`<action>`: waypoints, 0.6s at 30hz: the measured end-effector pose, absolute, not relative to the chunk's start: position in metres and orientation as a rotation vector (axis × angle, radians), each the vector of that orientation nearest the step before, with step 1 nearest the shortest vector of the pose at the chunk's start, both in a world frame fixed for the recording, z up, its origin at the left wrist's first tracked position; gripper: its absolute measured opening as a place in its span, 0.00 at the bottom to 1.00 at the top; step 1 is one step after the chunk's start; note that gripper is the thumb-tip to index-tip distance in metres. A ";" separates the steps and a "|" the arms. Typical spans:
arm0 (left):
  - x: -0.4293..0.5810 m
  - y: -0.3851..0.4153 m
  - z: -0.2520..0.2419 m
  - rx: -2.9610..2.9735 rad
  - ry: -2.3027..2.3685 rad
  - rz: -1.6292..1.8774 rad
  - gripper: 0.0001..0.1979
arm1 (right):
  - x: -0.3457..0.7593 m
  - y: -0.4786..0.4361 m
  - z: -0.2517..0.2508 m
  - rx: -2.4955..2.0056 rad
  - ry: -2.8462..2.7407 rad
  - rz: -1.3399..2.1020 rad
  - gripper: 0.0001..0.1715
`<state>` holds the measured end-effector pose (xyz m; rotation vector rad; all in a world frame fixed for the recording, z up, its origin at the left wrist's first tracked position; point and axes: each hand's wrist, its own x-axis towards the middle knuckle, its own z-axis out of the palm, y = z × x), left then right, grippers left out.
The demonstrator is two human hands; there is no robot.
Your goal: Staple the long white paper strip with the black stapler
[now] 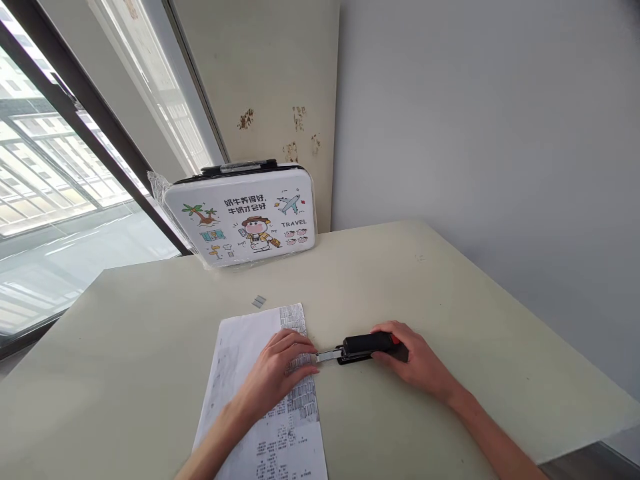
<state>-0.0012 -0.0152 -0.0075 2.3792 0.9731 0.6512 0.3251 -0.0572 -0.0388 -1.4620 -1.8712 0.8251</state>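
A black stapler (367, 343) lies on the table with its silver metal tray (329, 355) sticking out to the left. My right hand (407, 353) is wrapped round the stapler's back end, near a small red part. Thumb and fingertips of my left hand (280, 367) close about the tray's free end; the exact contact is hard to make out. Beneath my left hand and forearm lie printed paper sheets (245, 340). Just beyond their top edge are a few small grey staple strips (259, 301).
At the back of the pale table (380, 280) stands a white cartoon-printed case (235, 217) in clear plastic wrap. A grey wall (475, 120) runs along the right, and a window (60, 153) is on the left.
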 end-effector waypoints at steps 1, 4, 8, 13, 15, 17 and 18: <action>-0.005 -0.013 -0.007 2.373 0.959 0.647 0.09 | 0.325 -0.057 -0.039 -1.453 -1.875 0.825 0.18; -0.010 -0.006 -0.008 2.362 0.923 0.646 0.07 | 0.324 -0.057 -0.038 -1.419 -1.884 0.831 0.17; -0.004 0.003 -0.010 2.372 0.881 0.645 0.06 | 0.323 -0.056 -0.037 -1.399 -1.876 0.826 0.16; 0.013 0.017 -0.011 2.425 0.806 0.638 0.09 | 0.323 -0.056 -0.039 -1.380 -1.893 0.824 0.14; 0.021 0.022 -0.012 2.456 0.772 0.630 0.12 | 0.323 -0.056 -0.039 -1.362 -1.906 0.818 0.13; 0.030 0.027 -0.012 2.487 0.741 0.621 0.15 | 0.322 -0.055 -0.040 -1.344 -1.917 0.816 0.12; 0.034 0.029 -0.012 2.501 0.731 0.616 0.16 | 0.322 -0.054 -0.040 -1.338 -1.923 0.816 0.12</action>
